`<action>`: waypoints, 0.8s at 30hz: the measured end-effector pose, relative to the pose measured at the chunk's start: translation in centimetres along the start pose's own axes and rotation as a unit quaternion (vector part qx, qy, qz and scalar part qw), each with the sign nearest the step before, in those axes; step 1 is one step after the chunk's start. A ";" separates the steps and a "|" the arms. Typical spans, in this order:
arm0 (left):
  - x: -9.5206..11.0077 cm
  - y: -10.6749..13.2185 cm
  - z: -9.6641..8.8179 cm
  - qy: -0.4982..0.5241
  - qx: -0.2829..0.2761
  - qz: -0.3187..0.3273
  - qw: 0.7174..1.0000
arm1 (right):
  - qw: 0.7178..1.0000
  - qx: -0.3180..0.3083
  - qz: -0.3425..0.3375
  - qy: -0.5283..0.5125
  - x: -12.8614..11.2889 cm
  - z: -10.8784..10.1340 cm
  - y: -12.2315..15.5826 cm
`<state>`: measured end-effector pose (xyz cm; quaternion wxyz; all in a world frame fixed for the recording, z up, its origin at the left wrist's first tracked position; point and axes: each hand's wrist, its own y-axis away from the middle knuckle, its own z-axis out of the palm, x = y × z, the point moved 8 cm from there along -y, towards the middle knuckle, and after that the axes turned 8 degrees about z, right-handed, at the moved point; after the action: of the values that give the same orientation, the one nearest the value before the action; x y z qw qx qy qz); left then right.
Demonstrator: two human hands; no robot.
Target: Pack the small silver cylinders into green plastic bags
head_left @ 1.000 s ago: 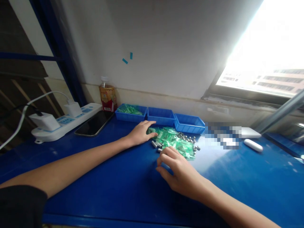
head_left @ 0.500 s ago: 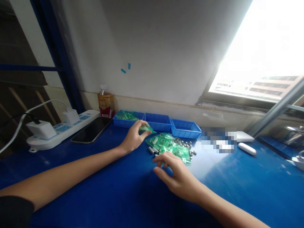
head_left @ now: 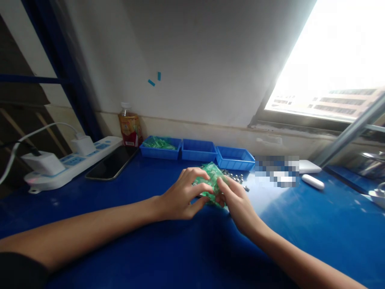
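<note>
Both hands meet at a green see-through plastic bag (head_left: pixel 214 173) over the middle of the blue table. My right hand (head_left: pixel 239 202) pinches the bag's right side between thumb and fingers. At the bag's left side is my left hand (head_left: pixel 183 194), its fingers curved and apart, with the tips at or against the plastic; firm contact is hard to make out. Small metal parts (head_left: pixel 237 177) lie loose behind the right hand. More green bags fill the left blue bin (head_left: pixel 159 153). The hands partly cover whatever lies beneath the bag.
A middle blue bin (head_left: pixel 198 154) and a right blue bin (head_left: pixel 236 163) stand along the wall. To the left are a drink bottle (head_left: pixel 130 126), a phone (head_left: pixel 112 163) and a power strip (head_left: pixel 70 162) with plugs. A white case (head_left: pixel 313 182) lies to the right.
My left hand has moved right, from near the left bin to the bag. My right hand has come up and taken hold of the green bag, which is now raised and tilted.
</note>
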<state>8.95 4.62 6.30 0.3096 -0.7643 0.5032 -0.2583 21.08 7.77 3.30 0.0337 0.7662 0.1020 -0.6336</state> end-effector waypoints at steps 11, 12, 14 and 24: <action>-6.1 1.9 2.0 0.290 0.027 -0.333 0.897 | 0.917 0.066 -0.303 0.249 -3.5 0.5 1.7; -6.3 2.0 2.0 0.295 0.036 -0.344 0.891 | 0.916 0.068 -0.302 0.254 -3.3 0.4 1.5; -6.4 2.0 2.0 0.302 0.043 -0.350 0.886 | 0.915 0.069 -0.298 0.264 -3.1 0.2 1.2; -4.9 1.2 -0.1 0.139 0.102 -0.213 0.962 | 0.967 0.046 -0.128 0.216 -2.5 -0.6 0.0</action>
<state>6.38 8.75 5.08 0.2508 -0.7750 0.3375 -0.4718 21.22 7.56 5.83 -0.1056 0.8662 0.1749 -0.4560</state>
